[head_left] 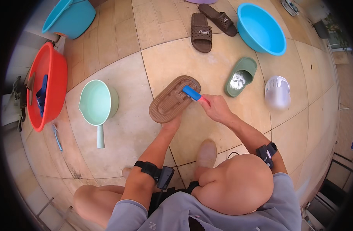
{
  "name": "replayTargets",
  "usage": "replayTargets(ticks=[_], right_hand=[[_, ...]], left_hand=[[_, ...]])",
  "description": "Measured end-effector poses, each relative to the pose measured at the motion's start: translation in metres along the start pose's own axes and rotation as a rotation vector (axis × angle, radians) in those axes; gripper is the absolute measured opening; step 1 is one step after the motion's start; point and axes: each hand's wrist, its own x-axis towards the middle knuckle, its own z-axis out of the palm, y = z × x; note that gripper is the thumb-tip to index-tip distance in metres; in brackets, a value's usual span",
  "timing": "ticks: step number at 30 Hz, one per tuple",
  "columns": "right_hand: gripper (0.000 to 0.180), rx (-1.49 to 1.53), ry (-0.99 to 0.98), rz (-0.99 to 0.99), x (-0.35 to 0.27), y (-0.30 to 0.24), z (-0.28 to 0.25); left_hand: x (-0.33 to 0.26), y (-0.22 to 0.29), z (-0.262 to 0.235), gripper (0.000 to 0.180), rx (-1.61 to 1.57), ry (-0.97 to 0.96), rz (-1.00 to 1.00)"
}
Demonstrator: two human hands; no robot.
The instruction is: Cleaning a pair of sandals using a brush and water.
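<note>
Tan tiles point(126, 77) fill the head view. At its centre, the left hand point(172, 122) supports a slipper point(165, 106) from six o'clock, probably to keep the sole upward; its fingers are hidden, so I cannot tell their grip. At four o'clock, the right hand point(216, 109) pinches a brush point(191, 92) over the sole. The dipper point(100, 135), at nine, seems placed within reach.

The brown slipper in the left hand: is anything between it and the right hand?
Only the blue-and-pink brush that the right hand holds, its blue end over the upturned brown slipper. Nothing else visible stands between them.
</note>
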Motion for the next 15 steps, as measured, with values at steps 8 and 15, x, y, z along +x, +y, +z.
replayTargets(ticks=[8,15], right_hand=[[0.025,0.095,-0.048,-0.007,-0.009,-0.017,0.008],[0.026,0.234,0.036,-0.037,-0.024,-0.004,0.034]], left_hand=[[-0.034,-0.095,0.000,0.034,0.052,-0.032,-0.030],[-0.030,-0.063,-0.008,0.036,0.228,-0.273,-0.209]])
